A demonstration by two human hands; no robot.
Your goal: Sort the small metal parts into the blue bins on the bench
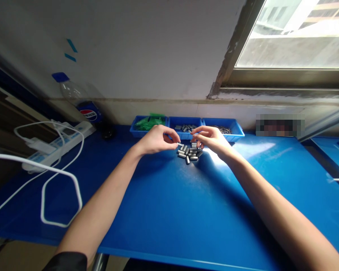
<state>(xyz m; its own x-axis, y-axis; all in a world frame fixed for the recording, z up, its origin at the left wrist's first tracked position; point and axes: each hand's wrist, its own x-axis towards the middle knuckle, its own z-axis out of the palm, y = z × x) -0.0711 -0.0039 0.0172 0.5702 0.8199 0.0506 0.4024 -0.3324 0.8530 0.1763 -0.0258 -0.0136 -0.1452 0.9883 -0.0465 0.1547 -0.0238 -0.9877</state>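
Over a small pile of short grey metal bars (194, 158), both hands are close together. My left hand (159, 139) is bent at the pile's left edge, thumb and forefinger closed around the end of one small bright metal bar (180, 145). Above the pile's right side, my right hand (210, 138) has its fingers curled and the tips brought together. Whatever lies between those tips is too small to make out. Just behind the hands, the middle blue bin (172, 121) contains more metal bars.
The left blue bin (134, 131) holds green plastic bags, and the right bin (238, 130) holds thin metal pins. On the left of the blue table (158, 218) are a power strip (42, 154), a looping white cable (76, 184) and a cola bottle (86, 109). A wall stands behind.
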